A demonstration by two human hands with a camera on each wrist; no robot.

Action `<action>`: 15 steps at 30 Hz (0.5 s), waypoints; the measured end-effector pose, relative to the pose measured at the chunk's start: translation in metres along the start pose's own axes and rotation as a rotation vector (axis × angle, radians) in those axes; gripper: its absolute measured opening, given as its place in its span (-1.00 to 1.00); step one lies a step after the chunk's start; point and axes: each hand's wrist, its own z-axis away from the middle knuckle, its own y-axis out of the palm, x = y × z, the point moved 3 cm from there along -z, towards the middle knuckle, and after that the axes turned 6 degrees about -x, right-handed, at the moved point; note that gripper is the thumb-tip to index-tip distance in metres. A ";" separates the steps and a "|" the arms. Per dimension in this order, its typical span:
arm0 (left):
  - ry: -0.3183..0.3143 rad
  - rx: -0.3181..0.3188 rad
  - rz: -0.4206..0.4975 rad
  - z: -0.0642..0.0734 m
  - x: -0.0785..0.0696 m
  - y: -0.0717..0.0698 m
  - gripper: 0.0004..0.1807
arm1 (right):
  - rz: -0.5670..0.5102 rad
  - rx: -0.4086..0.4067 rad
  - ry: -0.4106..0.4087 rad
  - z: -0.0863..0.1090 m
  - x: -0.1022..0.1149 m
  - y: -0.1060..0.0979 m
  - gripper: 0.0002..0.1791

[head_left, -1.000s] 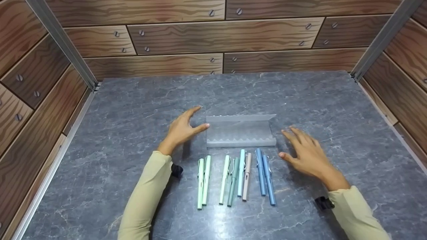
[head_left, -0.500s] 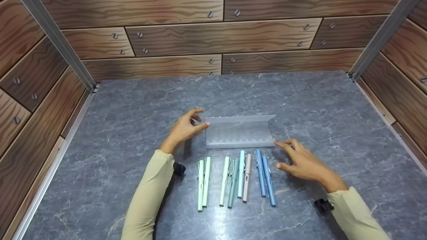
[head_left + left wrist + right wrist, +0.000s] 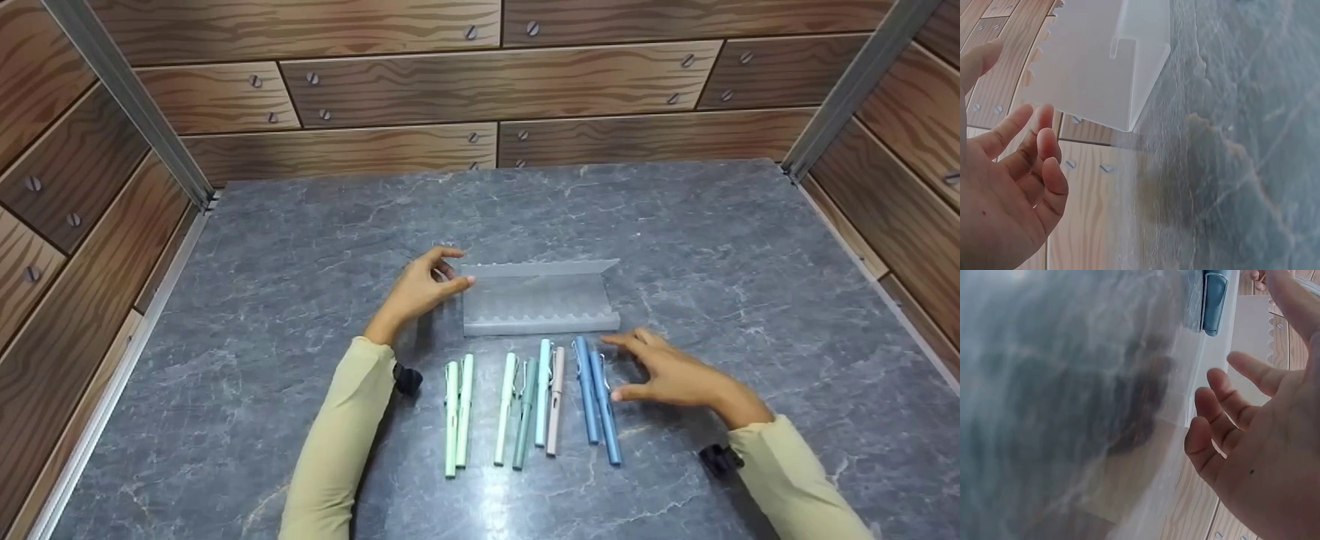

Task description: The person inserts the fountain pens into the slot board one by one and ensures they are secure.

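A translucent plastic pen case [image 3: 534,294] with scalloped edges lies unfolded on the table. My left hand [image 3: 416,292] is at its left end, thumb tip right at the edge; in the left wrist view the loosely bent fingers stand beside the case [image 3: 1084,62] with nothing in them. Two blue capped pens [image 3: 586,397] lie below the case's right end. Over their right side reaches my right hand [image 3: 671,375], thumb and index finger spread around the upper part of the outer pen [image 3: 607,420]. In the right wrist view, a blue pen [image 3: 1216,304] shows beyond the fingers.
Left of the blue pens lie a light blue pen [image 3: 542,397], a grey-brown pen [image 3: 555,405], a dark green pen [image 3: 525,412] and several light green pens [image 3: 451,420]. Wood-patterned walls [image 3: 495,82] enclose the marbled grey table [image 3: 337,225] at the back and sides.
My right hand has moved left and toward me, from beside the case to the blue pens. My left hand has shifted slightly, its fingers bending more near the case's left end.
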 end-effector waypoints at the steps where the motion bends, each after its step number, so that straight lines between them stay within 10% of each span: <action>1: -0.001 -0.001 0.004 0.000 0.001 0.000 -0.38 | -0.008 0.008 -0.002 -0.001 0.000 0.000 -0.04; 15: -0.012 0.025 0.060 -0.004 0.005 0.005 -0.43 | -0.025 0.068 -0.013 -0.007 -0.001 0.001 -0.14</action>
